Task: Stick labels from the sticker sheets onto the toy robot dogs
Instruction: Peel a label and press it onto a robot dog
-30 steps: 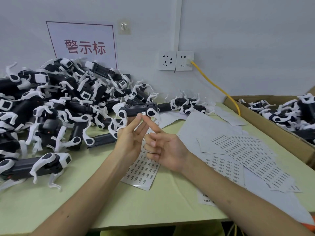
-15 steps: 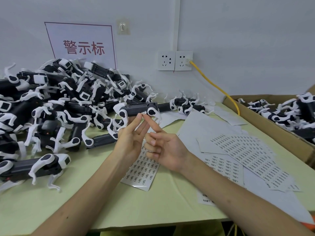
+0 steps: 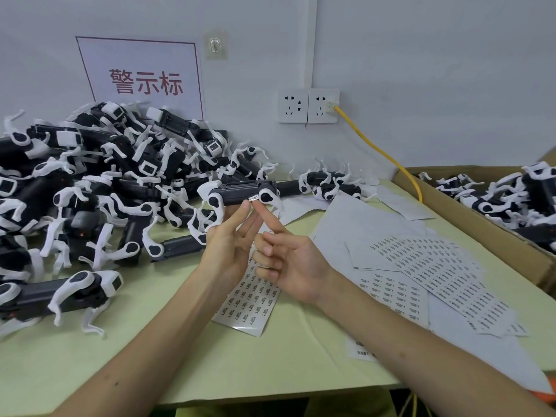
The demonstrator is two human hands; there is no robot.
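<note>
Evidently the job was far from finished: one toy robot dog (image 3: 240, 192) was being labelled, while a big pile of dogs (image 3: 105, 188) lay left of the fingers and more filled the cardboard box (image 3: 481, 230) well to their right. Which of those carried labels could not be told. The sticker sheets (image 3: 436, 266) held many rows.

The left hand (image 3: 228, 248) propped the dog up, fingers stretched straight, tips against its underside; whether the thumb clasped its legs could not be told. The right hand (image 3: 288, 260) had its forefinger extended, the others clenched and empty. The fingertip was touching the small label (image 3: 253, 199) on the dog's flank, just beside the left fingertips.
</note>
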